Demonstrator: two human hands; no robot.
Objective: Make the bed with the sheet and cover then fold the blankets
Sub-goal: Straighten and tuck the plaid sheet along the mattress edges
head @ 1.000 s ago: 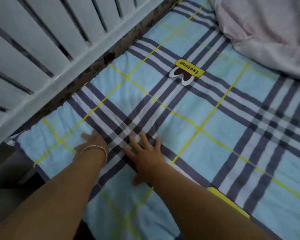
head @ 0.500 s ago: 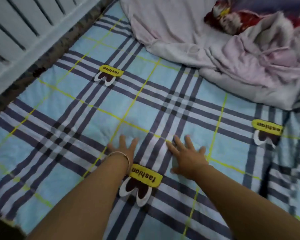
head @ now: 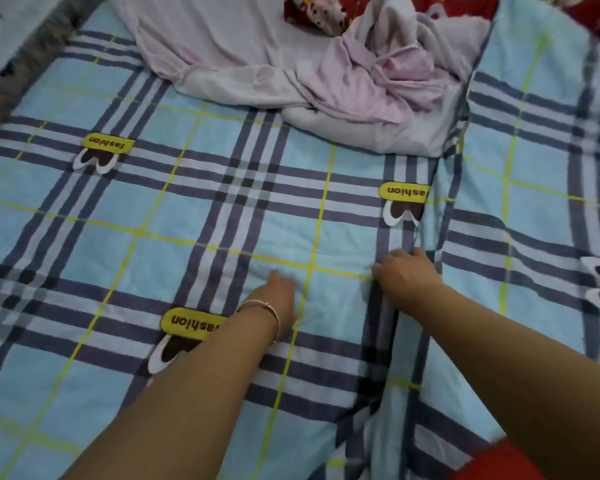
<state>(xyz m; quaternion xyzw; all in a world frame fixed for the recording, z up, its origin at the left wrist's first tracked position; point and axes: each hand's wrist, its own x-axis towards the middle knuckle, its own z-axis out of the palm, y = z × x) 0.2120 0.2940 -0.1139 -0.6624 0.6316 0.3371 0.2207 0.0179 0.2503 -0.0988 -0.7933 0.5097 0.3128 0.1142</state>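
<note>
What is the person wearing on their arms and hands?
Both forearms are bare, with no sleeves in view. The left hand has a thin metal bangle at the wrist. The right hand shows no jewellery or gloves.

Blankets (head: 343,74) behind hands, on sheet (head: 153,209).
</note>
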